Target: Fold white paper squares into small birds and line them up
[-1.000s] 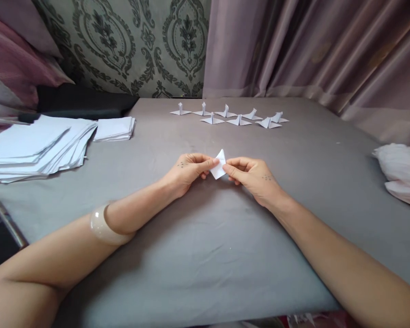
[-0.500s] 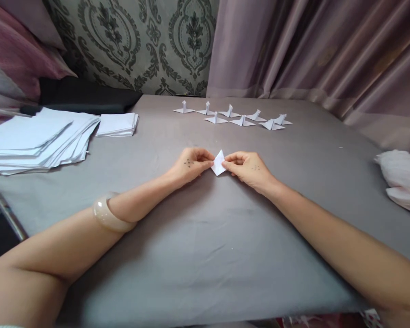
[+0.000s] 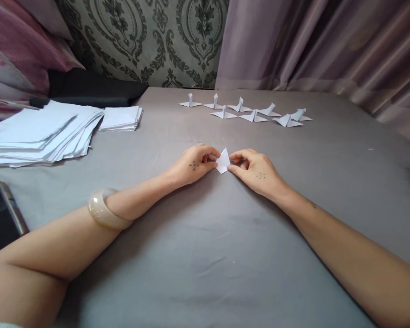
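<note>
A small piece of folded white paper point(image 3: 223, 161), shaped like a kite with its point away from me, is between my hands at the middle of the table. My left hand point(image 3: 197, 163) pinches its left corner between thumb and fingers. On the other side, my right hand point(image 3: 256, 171) has its thumb at the lower right edge and its index finger near the upper right edge. Its other fingers are curled under. Beyond the hands stand several folded paper birds point(image 3: 254, 116) in two rough rows, wings spread.
To the left lie a stack of large white sheets point(image 3: 37, 132) and a smaller stack of paper squares point(image 3: 120, 119). A phone point(image 3: 3, 218) rests at the left edge. Black cloth point(image 3: 95, 89) lies at the back left, and a curtain point(image 3: 276, 45) hangs behind the grey-covered table point(image 3: 177, 264).
The view has shifted slightly, turning to the left. The fingers of my right hand have spread a little and shifted along the paper's edge. My left hand keeps its pinch.
</note>
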Action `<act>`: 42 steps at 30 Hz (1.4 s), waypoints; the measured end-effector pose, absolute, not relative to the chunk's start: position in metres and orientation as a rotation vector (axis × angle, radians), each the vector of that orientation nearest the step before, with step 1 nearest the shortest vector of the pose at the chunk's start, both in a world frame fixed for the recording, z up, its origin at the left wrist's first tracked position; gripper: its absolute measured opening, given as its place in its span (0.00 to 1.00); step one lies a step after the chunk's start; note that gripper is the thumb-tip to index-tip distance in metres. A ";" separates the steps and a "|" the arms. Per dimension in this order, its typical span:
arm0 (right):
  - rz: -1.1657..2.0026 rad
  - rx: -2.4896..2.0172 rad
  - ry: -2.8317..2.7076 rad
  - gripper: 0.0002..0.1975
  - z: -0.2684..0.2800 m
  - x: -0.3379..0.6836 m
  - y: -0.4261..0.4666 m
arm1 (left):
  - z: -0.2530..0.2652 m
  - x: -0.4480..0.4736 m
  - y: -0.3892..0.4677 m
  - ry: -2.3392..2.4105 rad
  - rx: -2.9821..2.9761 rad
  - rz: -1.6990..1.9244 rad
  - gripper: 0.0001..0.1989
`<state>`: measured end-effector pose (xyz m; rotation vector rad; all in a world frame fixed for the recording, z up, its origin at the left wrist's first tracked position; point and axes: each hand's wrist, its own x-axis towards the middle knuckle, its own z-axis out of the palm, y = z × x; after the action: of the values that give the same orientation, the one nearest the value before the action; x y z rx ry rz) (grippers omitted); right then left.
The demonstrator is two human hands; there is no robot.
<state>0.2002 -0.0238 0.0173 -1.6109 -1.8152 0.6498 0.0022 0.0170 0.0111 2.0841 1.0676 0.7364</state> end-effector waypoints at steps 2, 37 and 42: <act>0.675 -1.584 -1.817 0.09 0.016 0.202 -0.024 | 0.010 0.002 0.019 1.052 2.073 0.735 0.09; 0.496 -1.476 -2.095 0.09 0.023 0.207 -0.028 | 0.029 -0.003 0.012 0.951 2.560 0.513 0.11; 0.500 -1.643 -1.986 0.07 0.020 0.200 -0.025 | 0.019 0.005 0.014 1.212 2.288 0.613 0.09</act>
<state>0.1997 -0.0254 0.0197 -1.6431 -1.9864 0.4997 0.0053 0.0141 0.0190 2.2876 1.2124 0.6127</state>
